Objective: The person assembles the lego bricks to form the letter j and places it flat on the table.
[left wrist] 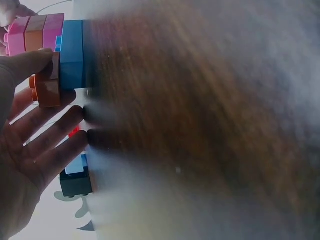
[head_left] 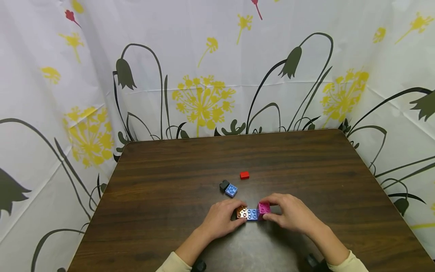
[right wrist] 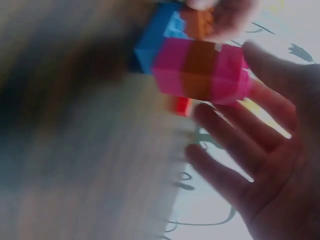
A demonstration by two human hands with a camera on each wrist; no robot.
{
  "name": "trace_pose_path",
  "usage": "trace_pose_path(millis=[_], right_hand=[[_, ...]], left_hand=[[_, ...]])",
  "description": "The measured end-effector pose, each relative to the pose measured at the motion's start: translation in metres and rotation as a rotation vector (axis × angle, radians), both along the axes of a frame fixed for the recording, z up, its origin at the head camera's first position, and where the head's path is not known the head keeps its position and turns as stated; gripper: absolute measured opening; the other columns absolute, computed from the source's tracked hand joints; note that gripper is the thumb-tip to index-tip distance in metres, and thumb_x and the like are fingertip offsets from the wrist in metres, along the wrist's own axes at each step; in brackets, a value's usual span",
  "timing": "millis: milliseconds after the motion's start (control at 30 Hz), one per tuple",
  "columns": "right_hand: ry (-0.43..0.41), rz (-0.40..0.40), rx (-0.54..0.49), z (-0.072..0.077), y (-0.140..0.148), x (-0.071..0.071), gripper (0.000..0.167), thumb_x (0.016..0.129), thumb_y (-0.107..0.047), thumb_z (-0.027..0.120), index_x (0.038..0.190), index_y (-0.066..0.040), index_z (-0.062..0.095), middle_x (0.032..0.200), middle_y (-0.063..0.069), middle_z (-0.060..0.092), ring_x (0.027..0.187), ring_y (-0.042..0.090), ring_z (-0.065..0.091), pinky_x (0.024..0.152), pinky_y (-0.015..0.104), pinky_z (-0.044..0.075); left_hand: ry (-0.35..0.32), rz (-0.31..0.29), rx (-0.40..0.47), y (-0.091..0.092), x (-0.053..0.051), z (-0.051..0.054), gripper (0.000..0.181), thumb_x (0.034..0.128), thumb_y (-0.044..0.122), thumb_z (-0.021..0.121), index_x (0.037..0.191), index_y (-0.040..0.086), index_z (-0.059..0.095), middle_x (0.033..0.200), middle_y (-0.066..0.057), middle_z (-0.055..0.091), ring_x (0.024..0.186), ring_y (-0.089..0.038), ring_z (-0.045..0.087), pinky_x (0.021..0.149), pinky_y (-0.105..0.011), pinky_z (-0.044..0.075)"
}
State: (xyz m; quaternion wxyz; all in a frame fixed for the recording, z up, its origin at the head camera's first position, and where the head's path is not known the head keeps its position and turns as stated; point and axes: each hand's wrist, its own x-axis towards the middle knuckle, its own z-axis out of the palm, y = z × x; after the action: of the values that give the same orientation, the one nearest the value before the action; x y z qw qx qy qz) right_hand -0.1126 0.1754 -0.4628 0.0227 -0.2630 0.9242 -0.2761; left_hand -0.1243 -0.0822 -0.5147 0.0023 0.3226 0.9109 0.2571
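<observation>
A long blue toy brick [left wrist: 72, 55] lies on the table and joins two raised ends. On its left end sits an orange-brown brick [head_left: 242, 212], pinched between thumb and fingers of my left hand [head_left: 221, 220]. The right end carries a stack: a pink brick, an orange-brown brick [right wrist: 199, 70] in the middle and a pink brick [head_left: 264, 208] on top. My right hand [head_left: 293, 213] holds that top pink brick between thumb and forefinger. The right hand's other fingers spread out beyond the stack in the right wrist view.
Behind the hands a black brick [head_left: 224, 185] and a blue brick [head_left: 231, 190] lie against each other. A small red brick [head_left: 244, 175] lies farther back. A flower-printed curtain [head_left: 217, 56] hangs behind the dark wooden table [head_left: 163, 170].
</observation>
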Motion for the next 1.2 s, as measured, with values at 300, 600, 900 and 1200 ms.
trace_pose_path(millis=[300,600,900,1200], right_hand=[[-0.093,0.064,-0.044,0.009,-0.01,-0.029,0.035,0.093,-0.033,0.069,0.119,-0.01,0.07,0.113,0.003,0.07,0.098,0.018,0.068,0.084,0.043,0.054],[-0.09,0.142,-0.085,-0.001,-0.043,-0.069,0.023,0.092,-0.014,0.069,0.115,-0.007,0.071,0.112,0.004,0.07,0.1,0.017,0.065,0.085,0.04,0.054],[-0.111,0.26,0.015,-0.022,-0.066,-0.092,0.028,0.091,-0.012,0.069,0.12,-0.011,0.071,0.115,0.001,0.068,0.107,0.019,0.062,0.092,0.041,0.049],[-0.073,0.309,0.184,-0.026,-0.078,-0.094,0.029,0.092,-0.021,0.069,0.121,-0.018,0.071,0.119,0.001,0.062,0.109,0.021,0.06,0.093,0.043,0.049]], left_hand=[[-0.016,-0.011,0.0,0.001,0.0,0.0,0.035,0.0883,0.04,0.073,0.118,0.022,0.066,0.115,0.01,0.067,0.105,-0.009,0.062,0.085,-0.037,0.051],[0.0,-0.014,0.004,0.001,0.0,-0.001,0.034,0.0884,0.039,0.072,0.117,0.022,0.066,0.114,0.009,0.067,0.104,-0.009,0.063,0.083,-0.037,0.052],[-0.001,-0.004,0.003,0.0,0.001,0.0,0.034,0.0882,0.04,0.073,0.117,0.023,0.066,0.115,0.008,0.067,0.106,-0.009,0.062,0.082,-0.038,0.053],[0.013,-0.003,0.009,-0.001,0.001,0.0,0.036,0.0883,0.04,0.072,0.118,0.021,0.066,0.118,0.006,0.067,0.11,-0.01,0.061,0.085,-0.038,0.052]])
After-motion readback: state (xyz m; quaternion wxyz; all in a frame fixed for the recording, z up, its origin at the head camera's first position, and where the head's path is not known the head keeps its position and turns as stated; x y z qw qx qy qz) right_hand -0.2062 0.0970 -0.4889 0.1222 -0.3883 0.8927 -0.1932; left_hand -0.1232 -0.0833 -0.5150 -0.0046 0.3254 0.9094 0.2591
